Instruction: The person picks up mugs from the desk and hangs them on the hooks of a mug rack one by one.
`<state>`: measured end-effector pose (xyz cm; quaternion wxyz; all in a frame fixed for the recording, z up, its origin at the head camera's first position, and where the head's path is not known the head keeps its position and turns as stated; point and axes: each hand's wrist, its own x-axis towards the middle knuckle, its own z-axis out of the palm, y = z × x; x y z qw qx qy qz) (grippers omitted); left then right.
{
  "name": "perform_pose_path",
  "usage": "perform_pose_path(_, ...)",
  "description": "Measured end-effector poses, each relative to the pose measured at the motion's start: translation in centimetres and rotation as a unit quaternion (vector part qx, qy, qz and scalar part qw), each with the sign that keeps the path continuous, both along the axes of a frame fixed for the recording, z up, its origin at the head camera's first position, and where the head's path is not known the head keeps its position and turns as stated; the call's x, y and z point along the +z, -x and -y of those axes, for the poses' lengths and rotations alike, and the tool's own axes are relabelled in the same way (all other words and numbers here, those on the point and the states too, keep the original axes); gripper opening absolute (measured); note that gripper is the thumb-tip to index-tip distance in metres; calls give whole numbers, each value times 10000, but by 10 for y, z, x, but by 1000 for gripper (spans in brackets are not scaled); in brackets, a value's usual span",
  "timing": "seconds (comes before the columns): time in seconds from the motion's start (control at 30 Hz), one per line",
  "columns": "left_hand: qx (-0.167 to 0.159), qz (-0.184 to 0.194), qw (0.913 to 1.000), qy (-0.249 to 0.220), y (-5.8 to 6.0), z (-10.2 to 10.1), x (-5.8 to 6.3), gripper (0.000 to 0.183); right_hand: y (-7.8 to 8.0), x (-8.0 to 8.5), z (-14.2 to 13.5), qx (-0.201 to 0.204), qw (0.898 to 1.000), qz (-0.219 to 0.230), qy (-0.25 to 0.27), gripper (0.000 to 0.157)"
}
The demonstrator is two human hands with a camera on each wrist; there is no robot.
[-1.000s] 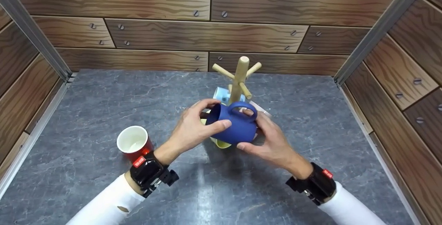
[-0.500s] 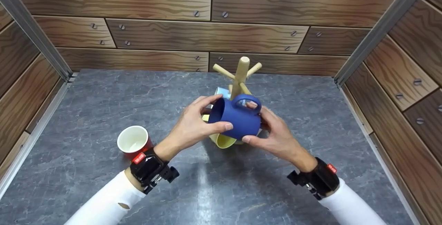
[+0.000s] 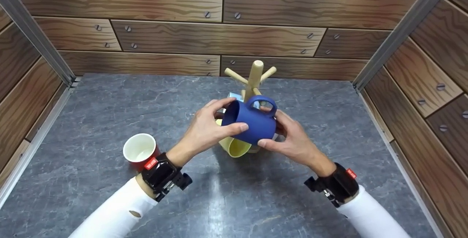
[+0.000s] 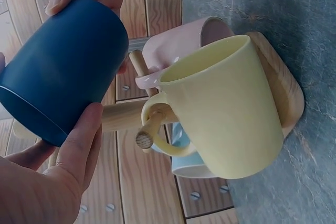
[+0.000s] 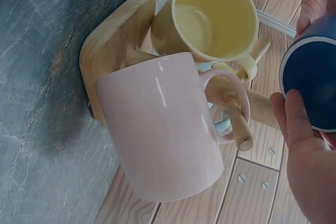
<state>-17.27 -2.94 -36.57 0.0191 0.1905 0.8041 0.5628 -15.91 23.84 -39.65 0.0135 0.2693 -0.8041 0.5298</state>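
A blue mug (image 3: 256, 124) is held in the air between both hands, tilted on its side with its handle upward and its mouth to the left. My left hand (image 3: 204, 128) grips the rim end, thumb on the near side. At the base end, my right hand (image 3: 298, 139) holds it between thumb and fingers. Just behind stands a wooden mug tree (image 3: 256, 75), its upper pegs bare. On lower pegs hang a yellow mug (image 4: 226, 108), a pink mug (image 5: 163, 129) and a light blue mug (image 4: 191, 163), partly hidden.
A red mug (image 3: 140, 150), white inside, stands upright on the grey marbled table (image 3: 91, 113), close to my left wrist. Wood-patterned walls (image 3: 164, 37) enclose the back and both sides. The mug tree's wooden base (image 4: 283, 87) rests on the table.
Both hands have raised the blue mug slightly, toward the tree's upper pegs, and its handle has moved up and a little right. The red mug stays in place.
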Motion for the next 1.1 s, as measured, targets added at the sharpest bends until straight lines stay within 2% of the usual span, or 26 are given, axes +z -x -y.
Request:
perform_pose_path(0.13,75,29,9999,125,2,-2,0,78,2,-2,-2,-186,9995,-189,-156,73)
perform_pose_path(0.3,165,120,9998,81,4,-3,1,82,3,-3,-3,-515,9956,-507,-602,73)
perform_pose_path(0.47,343,254,9991,85,7,-6,0,83,6,-2,-4,-699,9922,-540,-877,72)
perform_pose_path(0.6,462,210,9985,194,10,-8,0,85,9,-2,-4,-850,9896,-639,-973,72)
perform_pose_path(0.93,582,3,9976,370,14,-9,0,83,16,-3,-4,-880,9863,-884,-1080,72)
perform_pose_path(1.1,498,-72,9979,417,14,-8,-1,84,16,-3,-6,-881,9858,-900,-1107,76)
